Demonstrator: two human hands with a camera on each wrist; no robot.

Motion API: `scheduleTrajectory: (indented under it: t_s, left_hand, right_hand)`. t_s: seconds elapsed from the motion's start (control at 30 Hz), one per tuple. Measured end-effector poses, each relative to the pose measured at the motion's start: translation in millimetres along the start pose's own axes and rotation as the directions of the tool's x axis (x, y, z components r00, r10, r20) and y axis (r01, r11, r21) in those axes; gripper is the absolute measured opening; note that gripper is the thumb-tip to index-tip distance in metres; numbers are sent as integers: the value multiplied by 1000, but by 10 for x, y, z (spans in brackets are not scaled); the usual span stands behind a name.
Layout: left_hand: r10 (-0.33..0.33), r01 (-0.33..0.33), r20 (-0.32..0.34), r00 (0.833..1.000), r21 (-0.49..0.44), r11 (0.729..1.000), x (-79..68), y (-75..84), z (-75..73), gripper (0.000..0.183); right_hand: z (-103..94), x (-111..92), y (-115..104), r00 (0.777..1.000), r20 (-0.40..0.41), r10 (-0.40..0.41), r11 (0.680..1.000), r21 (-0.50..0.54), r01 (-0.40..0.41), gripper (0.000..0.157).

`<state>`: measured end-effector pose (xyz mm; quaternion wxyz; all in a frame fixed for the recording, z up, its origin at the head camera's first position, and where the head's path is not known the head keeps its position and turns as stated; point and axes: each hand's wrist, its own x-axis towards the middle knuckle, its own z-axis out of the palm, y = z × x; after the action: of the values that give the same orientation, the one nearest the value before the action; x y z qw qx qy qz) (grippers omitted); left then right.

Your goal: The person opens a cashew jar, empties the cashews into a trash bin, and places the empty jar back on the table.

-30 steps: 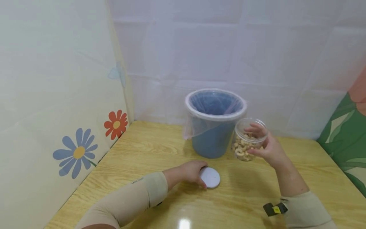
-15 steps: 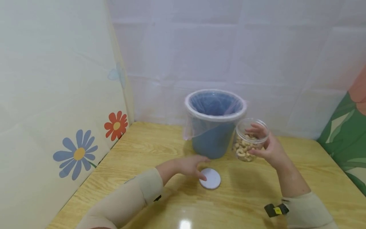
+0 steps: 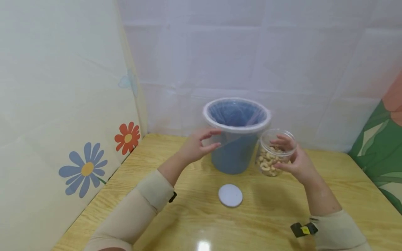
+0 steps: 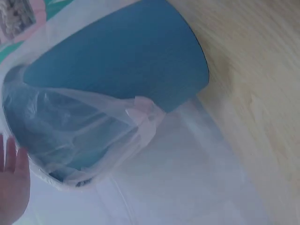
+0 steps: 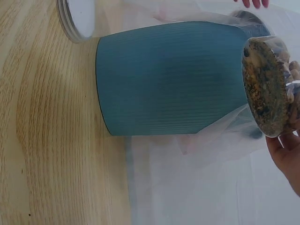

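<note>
My right hand (image 3: 301,165) grips a clear, lidless jar (image 3: 266,161) partly filled with cashews, above the table to the right of the bin. From the right wrist, the base of the jar (image 5: 263,89) looks dark and speckled brown. My left hand (image 3: 195,145) is raised beside the left front of a blue bin (image 3: 233,157), its fingers apart and nothing held. The left wrist view catches its fingers near the bin's rim. A round white lid (image 3: 230,195) lies flat on the table in front of the bin.
The bin stands on a wood-grain table (image 3: 176,209). A thin clear bag (image 4: 93,122) lines it and hangs over the white rim. White sheeting (image 3: 194,52) closes off the back, and flower-printed panels (image 3: 86,168) flank the table.
My left hand has let go of the white lid, then moved up and left to the bin's side. The lid stays on the table; my right hand with the jar has barely moved.
</note>
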<state>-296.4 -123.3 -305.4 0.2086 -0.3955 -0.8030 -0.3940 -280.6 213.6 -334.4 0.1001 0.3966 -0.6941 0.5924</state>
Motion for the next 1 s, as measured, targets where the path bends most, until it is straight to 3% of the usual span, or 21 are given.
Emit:
scheduleTrajectory:
  t_s: [0.1, 0.2, 0.37, 0.6, 1.0]
  left_hand:
    - [127, -107, -185, 974, 114, 988, 71, -54, -69, 34]
    - [209, -149, -265, 941, 230, 962, 142, -99, -106, 34]
    - [205, -127, -226, 952, 319, 939, 216, -141, -89, 37]
    - [252, -179, -167, 953, 360, 916, 274, -209, -11, 34]
    - [220, -150, -150, 964, 378, 914, 300, -320, 86, 29]
  right_hand:
    - [0, 1, 3, 1000, 4, -13, 1000, 13, 13, 80]
    - [-2, -2, 1, 1000, 4, -21, 999, 26, 21, 79]
    - [-2, -8, -12, 1000, 2, -16, 999, 36, 16, 79]
    - [-16, -5, -12, 1000, 4, -20, 998, 56, 19, 79]
    - [-57, 0, 8, 999, -4, -36, 996, 83, 36, 78]
